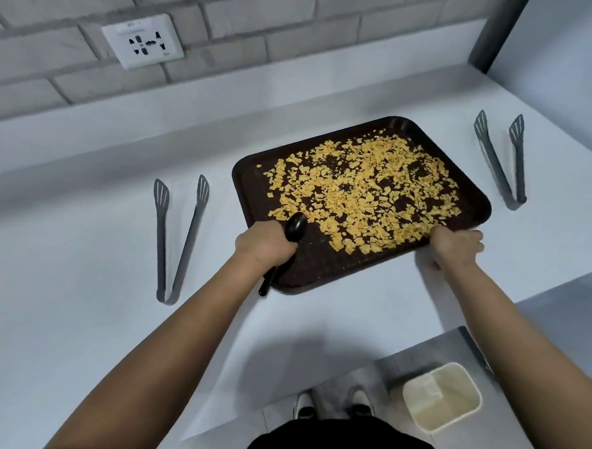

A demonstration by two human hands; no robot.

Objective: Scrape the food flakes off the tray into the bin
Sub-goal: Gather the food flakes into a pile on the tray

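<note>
On white counter [77, 316], brown tray [474, 202] covered with yellow flakes [361, 190], left hand [264, 245] gripping black spoon [295, 227] at near-left rim, right hand [456, 244] gripping near-right corner, bin [441, 396] on floor below.

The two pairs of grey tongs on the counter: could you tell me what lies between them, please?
In the head view, the brown tray of yellow flakes lies between the left tongs and the right tongs, with both hands at its near edge.
</note>
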